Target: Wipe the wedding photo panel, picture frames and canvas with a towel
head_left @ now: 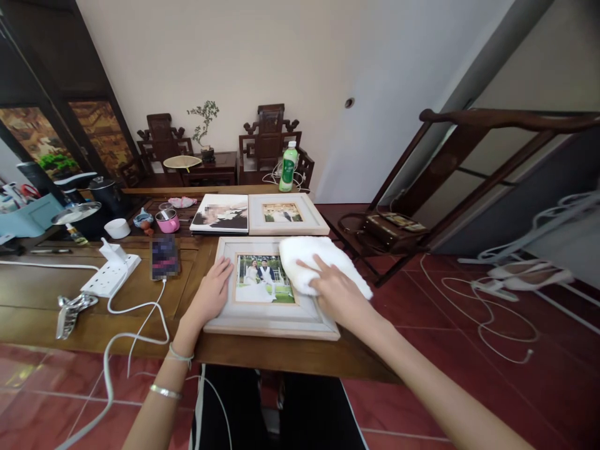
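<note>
A pale wooden picture frame (276, 322) lies flat near the table's front edge, with a photo (265, 279) of two people outdoors in its middle. My left hand (216, 289) holds the frame's left side, its fingers closed over the border. In my right hand (334, 287) is a fluffy white cloth (304, 250), pressed down on the right part of the frame. The cloth hides the frame's upper right corner and part of its right border. Some fingers of the right hand are spread on top of the cloth; the thumb is partly hidden.
Behind lie a second framed photo (319, 215) and a photo album (220, 199). A green bottle (288, 167) stands at the far edge. Leftward are a phone (165, 257), a power strip (112, 274), cables and a pink cup (167, 220). A wooden chair (403, 181) stands right.
</note>
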Motion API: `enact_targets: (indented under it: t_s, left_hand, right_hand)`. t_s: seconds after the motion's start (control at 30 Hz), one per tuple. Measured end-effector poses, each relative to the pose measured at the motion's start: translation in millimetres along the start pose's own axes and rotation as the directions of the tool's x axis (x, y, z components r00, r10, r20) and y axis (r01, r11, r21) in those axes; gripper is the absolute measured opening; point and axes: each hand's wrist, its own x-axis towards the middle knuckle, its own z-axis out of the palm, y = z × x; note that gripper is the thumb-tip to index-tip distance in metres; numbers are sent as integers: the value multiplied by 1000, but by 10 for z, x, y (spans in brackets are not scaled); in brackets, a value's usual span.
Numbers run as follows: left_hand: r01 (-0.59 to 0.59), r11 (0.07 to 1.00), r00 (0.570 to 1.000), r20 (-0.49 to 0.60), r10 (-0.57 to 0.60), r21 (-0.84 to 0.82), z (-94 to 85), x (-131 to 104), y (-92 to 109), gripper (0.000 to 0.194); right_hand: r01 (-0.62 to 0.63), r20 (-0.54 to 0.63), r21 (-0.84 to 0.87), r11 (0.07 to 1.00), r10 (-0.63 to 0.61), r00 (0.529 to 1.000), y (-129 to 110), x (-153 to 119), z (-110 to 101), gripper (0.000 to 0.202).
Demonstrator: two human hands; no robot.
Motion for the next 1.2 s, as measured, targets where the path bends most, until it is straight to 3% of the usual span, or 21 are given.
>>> enact_targets:
  t_s: [0.1,0.2,0.37,0.5,0.63,0.77,1.0,1.1,1.2]
  left_hand:
    - [-16,1000,1000,-1,16,-1,-5,7,-14,46]
    - [-41,999,999,-25,40,-15,-3,12,-32,46]
    - [-43,998,998,-58,40,-42,-1,18,-35,45]
    - [-37,998,998,-56,35,-45,-13,19,-18,45]
    - [-24,999,999,-49,22,-41,-25,16,-8,45]
    - [-27,998,998,-62,23,-58,-20,13,-14,44]
    - [-25,996,998,-59,20,-89,-23,15,-12,44]
    - [-15,995,998,-56,10,-95,-27,18,-12,44]
    - [-25,994,998,-65,18,-106,-25,16,-19,44]
  right_hand:
    - [-31,-36,11,999,31,999,50,339,13,47]
    - [22,-36,-1,1000,-22,999,4,422,16,48]
    - [141,68,81,987,-146,987,-193,-13,-75,42]
    - [167,185,225,960,-210,960,-327,-452,-272,51]
    - [152,238,333,931,-239,941,-391,-643,-389,55]
    - [126,210,312,942,-198,957,-335,-508,-318,55]
    - [58,-18,207,977,-55,998,-18,84,-22,47]
    - [49,-15,152,987,-47,999,-3,201,27,46]
    - [71,37,120,990,-76,996,-101,130,5,46]
